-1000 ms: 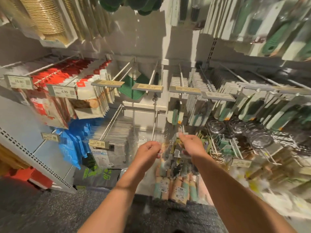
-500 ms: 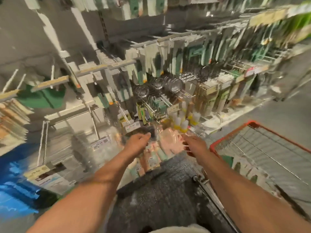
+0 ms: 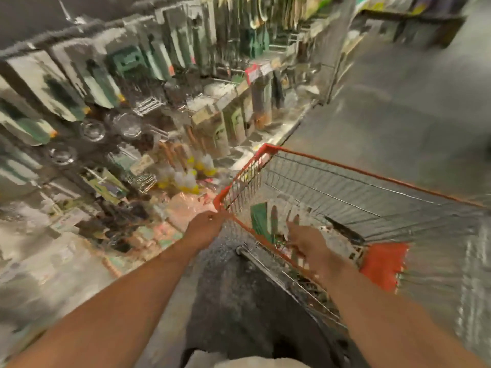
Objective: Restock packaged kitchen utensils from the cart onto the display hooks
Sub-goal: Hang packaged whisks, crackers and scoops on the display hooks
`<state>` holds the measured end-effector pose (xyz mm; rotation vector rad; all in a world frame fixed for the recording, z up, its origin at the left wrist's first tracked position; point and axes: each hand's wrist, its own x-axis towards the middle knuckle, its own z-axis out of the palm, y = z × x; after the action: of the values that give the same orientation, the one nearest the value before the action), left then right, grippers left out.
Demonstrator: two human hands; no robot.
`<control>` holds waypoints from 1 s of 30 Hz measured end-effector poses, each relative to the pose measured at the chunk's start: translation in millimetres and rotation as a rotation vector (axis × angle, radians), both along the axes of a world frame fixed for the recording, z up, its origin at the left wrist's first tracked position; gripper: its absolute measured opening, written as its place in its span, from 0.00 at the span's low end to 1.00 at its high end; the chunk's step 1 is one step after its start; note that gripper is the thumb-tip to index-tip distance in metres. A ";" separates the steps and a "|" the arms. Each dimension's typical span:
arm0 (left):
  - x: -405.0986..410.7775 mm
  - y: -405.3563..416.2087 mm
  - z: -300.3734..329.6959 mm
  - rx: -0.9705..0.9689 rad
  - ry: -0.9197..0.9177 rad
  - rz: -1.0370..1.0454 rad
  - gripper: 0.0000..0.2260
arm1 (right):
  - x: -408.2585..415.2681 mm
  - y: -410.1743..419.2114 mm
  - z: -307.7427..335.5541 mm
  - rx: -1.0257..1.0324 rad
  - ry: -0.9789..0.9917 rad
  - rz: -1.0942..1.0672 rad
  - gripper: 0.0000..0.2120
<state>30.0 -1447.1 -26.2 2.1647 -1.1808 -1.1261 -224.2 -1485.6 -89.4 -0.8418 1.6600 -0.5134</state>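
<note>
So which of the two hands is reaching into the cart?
The right hand, fingers extended over the packages inside the cart. The left hand sits at its near orange corner, outside the basket.

Both my forearms show bare to the frame edge, no sleeves in view. Left hand (image 3: 206, 225) and right hand (image 3: 309, 241): no gloves, watch or rings that I can make out through blur. Pale garment (image 3: 247, 362) at bottom edge.

i see the cart (image 3: 345, 179) on my right, standing on the aisle floor (image 3: 398, 102), with packaged utensils (image 3: 261, 217) lying in its basket. the display hooks (image 3: 111, 83) run along my left, just beside the cart's front corner.
</note>
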 end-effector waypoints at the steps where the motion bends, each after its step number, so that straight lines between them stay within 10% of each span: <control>1: -13.7 -3.9 -5.6 0.003 -0.012 -0.023 0.14 | -19.0 1.5 -9.4 0.026 -0.016 -0.043 0.20; 25: -96.5 -152.0 -139.5 0.339 -0.277 -0.853 0.19 | -107.1 -2.1 -109.0 0.302 0.057 -0.513 0.11; 30: -82.7 -161.4 -165.5 0.396 -0.309 -0.857 0.16 | -105.3 4.0 -131.0 0.403 0.153 -0.399 0.23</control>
<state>-52.7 -1608.4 -191.7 2.1962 -2.3307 -1.4711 -329.5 -1481.5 -220.4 -0.2577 1.9987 -0.3688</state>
